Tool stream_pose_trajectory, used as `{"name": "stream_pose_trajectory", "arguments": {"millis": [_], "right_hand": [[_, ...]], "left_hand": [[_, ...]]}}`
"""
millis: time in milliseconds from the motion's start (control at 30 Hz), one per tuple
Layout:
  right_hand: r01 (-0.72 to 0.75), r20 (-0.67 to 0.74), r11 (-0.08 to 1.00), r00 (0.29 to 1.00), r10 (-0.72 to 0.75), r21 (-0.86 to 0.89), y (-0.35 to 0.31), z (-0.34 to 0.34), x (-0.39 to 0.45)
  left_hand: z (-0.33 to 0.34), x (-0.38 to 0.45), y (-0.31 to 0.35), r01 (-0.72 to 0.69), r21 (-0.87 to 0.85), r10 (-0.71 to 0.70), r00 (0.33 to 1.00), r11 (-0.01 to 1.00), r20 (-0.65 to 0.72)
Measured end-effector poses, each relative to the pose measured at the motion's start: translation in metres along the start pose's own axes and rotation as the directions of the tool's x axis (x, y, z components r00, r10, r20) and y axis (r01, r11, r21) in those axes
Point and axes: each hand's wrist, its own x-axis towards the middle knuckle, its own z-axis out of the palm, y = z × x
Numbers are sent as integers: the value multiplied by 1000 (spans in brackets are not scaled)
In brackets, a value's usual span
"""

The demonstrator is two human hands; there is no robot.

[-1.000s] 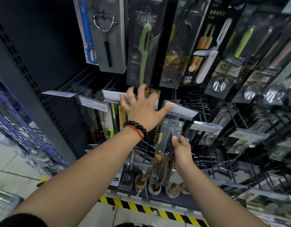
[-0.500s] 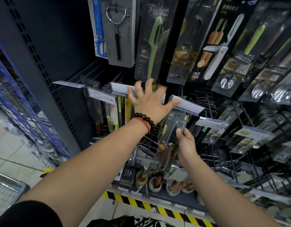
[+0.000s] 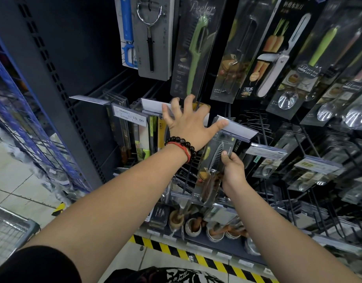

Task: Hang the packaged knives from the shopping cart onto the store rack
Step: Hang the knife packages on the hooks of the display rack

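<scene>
Item: clear-fronted blister pack with steel knife (image 3: 213, 170), pinched along its right edge by right hand (image 3: 233, 170), top raised to the peg under a white price-tag flap (image 3: 236, 130). Left hand (image 3: 189, 125), fingers spread, thumb lifting that flap, evidently to expose the hook. Not yet hung.

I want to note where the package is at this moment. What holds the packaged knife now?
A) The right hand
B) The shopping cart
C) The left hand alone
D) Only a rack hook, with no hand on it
A: the right hand closes on the packaged knife from its right side, while the left hand is spread open on the price label strip above it.
</scene>
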Motion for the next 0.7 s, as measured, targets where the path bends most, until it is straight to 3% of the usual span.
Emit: {"name": "stream_pose_trajectory", "arguments": {"millis": [300, 533, 700], "right_hand": [[-111, -32, 993, 993, 110, -46, -17, -2, 16], [-192, -94, 969, 979, 179, -154, -9, -17, 17], [-226, -149, 965, 967, 205, -136, -3, -31, 7]], "left_hand": [[1, -1, -1, -13, 5, 13, 1000, 1000, 3], [3, -7, -11, -66, 89, 69, 997, 994, -30], [0, -12, -19, -118, 144, 120, 993, 982, -4]]}}
